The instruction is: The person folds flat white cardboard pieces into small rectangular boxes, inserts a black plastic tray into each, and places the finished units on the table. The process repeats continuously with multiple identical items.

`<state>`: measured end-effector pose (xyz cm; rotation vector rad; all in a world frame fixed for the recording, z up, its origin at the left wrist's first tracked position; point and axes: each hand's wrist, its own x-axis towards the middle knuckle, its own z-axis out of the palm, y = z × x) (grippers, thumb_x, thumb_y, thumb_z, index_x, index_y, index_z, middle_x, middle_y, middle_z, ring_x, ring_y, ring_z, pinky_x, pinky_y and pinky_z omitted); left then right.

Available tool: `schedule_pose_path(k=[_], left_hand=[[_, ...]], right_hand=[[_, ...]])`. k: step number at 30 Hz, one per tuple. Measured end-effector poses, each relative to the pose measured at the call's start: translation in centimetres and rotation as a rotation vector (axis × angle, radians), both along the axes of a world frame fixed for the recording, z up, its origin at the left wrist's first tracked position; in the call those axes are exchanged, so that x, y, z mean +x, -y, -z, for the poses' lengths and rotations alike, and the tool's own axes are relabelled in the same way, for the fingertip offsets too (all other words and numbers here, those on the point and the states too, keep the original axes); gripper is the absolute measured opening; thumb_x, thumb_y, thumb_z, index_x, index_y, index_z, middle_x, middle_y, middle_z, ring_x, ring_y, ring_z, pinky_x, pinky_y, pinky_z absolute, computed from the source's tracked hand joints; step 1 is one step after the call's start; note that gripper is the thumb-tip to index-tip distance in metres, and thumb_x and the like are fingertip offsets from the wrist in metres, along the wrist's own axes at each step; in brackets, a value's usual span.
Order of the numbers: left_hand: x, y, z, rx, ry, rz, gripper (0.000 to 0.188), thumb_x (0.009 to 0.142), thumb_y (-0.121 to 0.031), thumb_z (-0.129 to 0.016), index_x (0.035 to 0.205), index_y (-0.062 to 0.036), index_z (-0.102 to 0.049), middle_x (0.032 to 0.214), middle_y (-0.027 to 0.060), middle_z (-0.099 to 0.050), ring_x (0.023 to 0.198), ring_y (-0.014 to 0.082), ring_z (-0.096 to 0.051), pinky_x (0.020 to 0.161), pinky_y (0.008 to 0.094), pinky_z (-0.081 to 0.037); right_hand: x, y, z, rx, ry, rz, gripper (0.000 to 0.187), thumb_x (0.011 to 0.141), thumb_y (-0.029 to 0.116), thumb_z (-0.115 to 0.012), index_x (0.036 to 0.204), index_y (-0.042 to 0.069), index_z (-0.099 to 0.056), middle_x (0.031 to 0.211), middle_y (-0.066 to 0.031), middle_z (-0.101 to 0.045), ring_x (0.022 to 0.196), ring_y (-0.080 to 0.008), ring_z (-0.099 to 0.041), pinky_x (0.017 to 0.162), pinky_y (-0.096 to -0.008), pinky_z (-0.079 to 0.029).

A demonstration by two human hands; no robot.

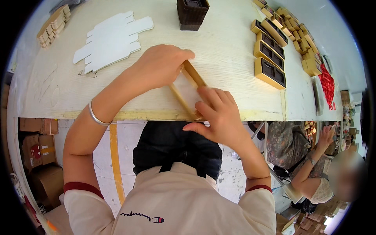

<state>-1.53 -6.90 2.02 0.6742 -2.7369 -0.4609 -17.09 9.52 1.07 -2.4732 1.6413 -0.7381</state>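
Note:
A shallow gold cardboard box (194, 74) with a pale inside lies slantwise at the table's front edge, between my two hands. My left hand (162, 66) is closed around its far end, the palm hiding that corner. At the near end, my right hand (223, 113) has its fingers curled over the wall and into the box, with the thumb standing out below; these fingers are slightly blurred. Left of my hands lies a stack of flat white die-cut card blanks (111, 41). Straight ahead stands a stack of dark brown plastic trays (192, 15).
Several gold boxes with black inserts (270, 72) line the right side. Behind them are a pile of gold boxes (309, 58) and red ribbons (327, 86). Pale cut pieces (55, 25) sit far left. Another person (313, 172) is at lower right; cartons (43, 150) fill the space under the table.

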Motion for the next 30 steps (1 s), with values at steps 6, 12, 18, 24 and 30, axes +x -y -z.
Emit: schedule_pose_path(k=[6,12,18,24,30], left_hand=[[0.7,-0.5,-1.1,0.429,0.106,0.006,0.042,0.077,-0.005,-0.067,0.118,-0.0035,-0.057,0.105,0.0147,-0.062,0.083,0.0267,-0.061,0.071,0.0352,-0.05],[3.3,-1.1,-1.1,0.848,0.011,0.167,0.085,0.063,-0.012,-0.083,0.138,-0.0073,-0.044,0.132,0.0113,-0.049,0.109,0.0261,-0.054,0.088,0.0315,-0.046],[3.6,-2.6,-0.8,0.653,-0.005,0.084,0.077,0.066,-0.021,-0.082,0.134,-0.0079,-0.049,0.126,0.0122,-0.056,0.113,0.029,-0.052,0.093,0.0362,-0.043],[3.2,-3.8,-0.7,0.53,-0.071,0.118,0.071,0.072,-0.016,-0.078,0.134,-0.0036,-0.046,0.126,0.015,-0.053,0.114,0.0317,-0.049,0.097,0.0401,-0.04],[0.2,-6.3,0.4,0.277,-0.07,0.069,0.065,0.068,-0.016,-0.079,0.125,-0.0007,-0.052,0.118,0.0153,-0.052,0.108,0.0343,-0.05,0.095,0.0412,-0.039]], right_hand=[[-0.4,-0.4,1.4,-0.045,0.189,0.162,0.043,0.069,0.012,-0.076,0.107,0.003,-0.058,0.139,-0.0258,-0.037,0.12,-0.0424,-0.046,0.095,-0.0435,-0.043],[-2.4,-0.2,1.0,0.092,0.431,0.162,0.061,0.068,0.003,-0.076,0.124,0.005,-0.052,0.14,-0.025,-0.035,0.122,-0.0426,-0.044,0.098,-0.0437,-0.042],[-2.4,-0.3,1.7,0.121,0.48,0.153,0.052,0.07,0.008,-0.076,0.118,0.006,-0.058,0.136,-0.0212,-0.039,0.123,-0.0418,-0.043,0.1,-0.0456,-0.04],[-3.5,1.2,-1.8,0.027,0.175,0.018,0.046,0.074,0.017,-0.073,0.116,0.006,-0.057,0.118,-0.0185,-0.05,0.114,-0.0353,-0.049,0.096,-0.0418,-0.039],[-3.1,5.2,-1.5,0.051,0.059,-0.022,0.037,0.071,0.007,-0.066,0.105,0.004,-0.053,0.089,-0.0093,-0.055,0.083,-0.0255,-0.055,0.069,-0.0363,-0.041]])
